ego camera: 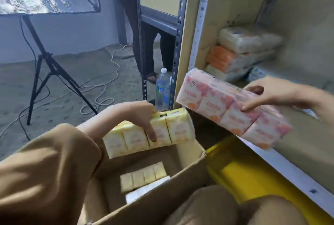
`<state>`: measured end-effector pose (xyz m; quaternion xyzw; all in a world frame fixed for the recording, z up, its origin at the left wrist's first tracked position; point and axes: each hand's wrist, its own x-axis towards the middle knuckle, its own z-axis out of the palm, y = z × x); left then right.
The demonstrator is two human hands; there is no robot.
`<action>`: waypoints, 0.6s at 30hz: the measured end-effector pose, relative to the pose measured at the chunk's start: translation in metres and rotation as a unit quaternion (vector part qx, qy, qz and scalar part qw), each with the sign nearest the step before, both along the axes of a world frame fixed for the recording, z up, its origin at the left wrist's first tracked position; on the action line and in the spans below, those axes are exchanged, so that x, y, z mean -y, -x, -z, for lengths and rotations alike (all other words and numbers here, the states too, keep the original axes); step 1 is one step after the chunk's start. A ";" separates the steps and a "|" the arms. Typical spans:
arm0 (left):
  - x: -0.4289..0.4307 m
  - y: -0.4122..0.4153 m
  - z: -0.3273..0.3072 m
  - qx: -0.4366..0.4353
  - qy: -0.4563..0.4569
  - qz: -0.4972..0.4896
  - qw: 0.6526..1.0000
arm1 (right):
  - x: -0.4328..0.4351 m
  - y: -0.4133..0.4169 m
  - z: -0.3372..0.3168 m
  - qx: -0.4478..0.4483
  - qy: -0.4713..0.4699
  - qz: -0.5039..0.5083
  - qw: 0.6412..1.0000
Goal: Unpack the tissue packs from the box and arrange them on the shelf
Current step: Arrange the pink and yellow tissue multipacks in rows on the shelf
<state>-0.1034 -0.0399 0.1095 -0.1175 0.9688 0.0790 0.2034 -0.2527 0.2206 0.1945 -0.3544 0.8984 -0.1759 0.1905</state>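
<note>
My left hand (144,116) grips a yellow tissue pack (173,127) and holds it above the open cardboard box (180,176). A second yellow pack (142,176) and a white pack (144,190) lie at the bottom of the box. My right hand (271,94) holds a pink tissue pack (216,105) tilted at the front edge of the shelf (282,166). Stacked at the back left of the shelf are a cream pack (247,40), an orange pack (224,58) and a pale pack (222,74) underneath.
A water bottle (161,87) stands on the floor by the dark rack post (142,43). A light stand tripod (47,69) and loose cables (101,87) occupy the floor on the left. Another person's legs (146,47) are behind the rack. A yellow object (244,172) lies under the shelf.
</note>
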 end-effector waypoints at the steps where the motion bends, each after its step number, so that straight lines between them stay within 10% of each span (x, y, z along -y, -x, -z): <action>1: -0.006 0.009 -0.014 -0.011 0.006 0.016 1.000 | -0.019 0.003 -0.009 -0.009 0.015 0.009 1.000; 18: -0.168 0.165 -0.092 -0.089 0.077 0.252 0.960 | -0.259 0.013 -0.006 -0.093 -0.110 0.274 0.951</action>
